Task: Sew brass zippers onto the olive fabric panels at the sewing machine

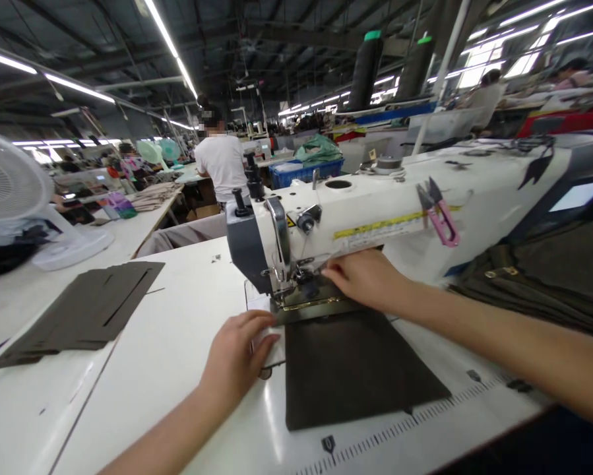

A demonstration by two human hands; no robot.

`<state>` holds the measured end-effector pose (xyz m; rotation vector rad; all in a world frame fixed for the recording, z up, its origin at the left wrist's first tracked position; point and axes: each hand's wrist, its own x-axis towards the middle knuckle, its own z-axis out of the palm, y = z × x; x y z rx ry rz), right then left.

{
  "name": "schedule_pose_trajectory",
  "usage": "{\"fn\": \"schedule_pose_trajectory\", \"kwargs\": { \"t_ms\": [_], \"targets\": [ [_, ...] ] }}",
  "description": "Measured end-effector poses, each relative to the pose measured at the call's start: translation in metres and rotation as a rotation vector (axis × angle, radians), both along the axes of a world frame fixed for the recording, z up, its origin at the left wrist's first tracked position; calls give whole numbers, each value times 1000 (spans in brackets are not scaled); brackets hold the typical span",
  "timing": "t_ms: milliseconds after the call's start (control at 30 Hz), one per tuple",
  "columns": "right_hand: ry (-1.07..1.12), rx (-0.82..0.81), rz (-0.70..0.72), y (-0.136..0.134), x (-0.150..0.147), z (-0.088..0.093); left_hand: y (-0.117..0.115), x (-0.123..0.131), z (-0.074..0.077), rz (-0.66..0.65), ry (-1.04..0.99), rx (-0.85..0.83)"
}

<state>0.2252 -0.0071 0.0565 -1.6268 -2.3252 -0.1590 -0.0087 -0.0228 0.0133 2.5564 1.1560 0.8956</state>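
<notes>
Dark fabric panel (355, 369) lies flat on the worktop (167, 349), top edge under the needle at 12 o'clock. Looks limp, light, so press it flat. Left hand (239, 353) grip spread at its 9 o'clock edge; right hand (368, 277) fingers pressed together by the presser foot.

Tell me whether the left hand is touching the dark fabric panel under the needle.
Touching. The head view shows the left hand with fingertips resting on the upper left edge of the dark fabric panel, with no gap visible between them.
</notes>
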Motion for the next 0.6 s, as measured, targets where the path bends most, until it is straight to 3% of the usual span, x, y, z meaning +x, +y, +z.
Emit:
{"fn": "schedule_pose_trajectory", "kwargs": {
  "t_ms": [133,200,367,600],
  "targets": [
    [66,44,318,-56,-28,-32,22,-6,-10,-132,182,205],
    [52,70,316,-68,-39,-44,25,-1,-8,-106,213,210],
    [22,-73,84,-46,-51,-41,20,7,4,102,230,141],
    [9,-85,213,-33,-53,-43,13,9,-6,-17,267,270]
  ]
}}
